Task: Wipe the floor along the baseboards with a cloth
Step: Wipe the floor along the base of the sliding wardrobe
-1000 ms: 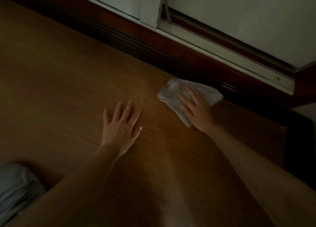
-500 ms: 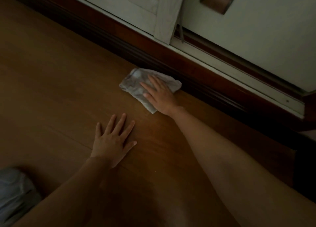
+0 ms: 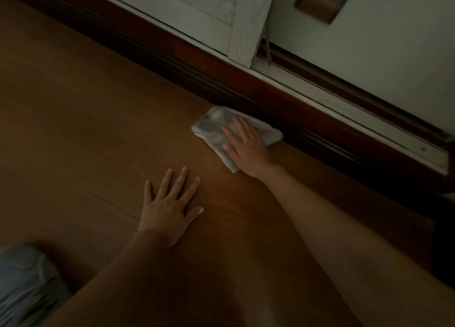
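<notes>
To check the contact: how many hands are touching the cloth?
1. The right hand presses flat on the cloth beside the baseboard. The left hand lies flat on the bare floor, apart from the cloth.

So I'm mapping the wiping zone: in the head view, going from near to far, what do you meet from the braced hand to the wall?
Left hand flat on the brown wooden floor → right hand pressing the crumpled white cloth → dark reddish wooden baseboard → pale sliding door panel.

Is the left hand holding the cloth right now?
No, the left hand lies flat on the bare floor; the right hand presses the cloth.
</notes>
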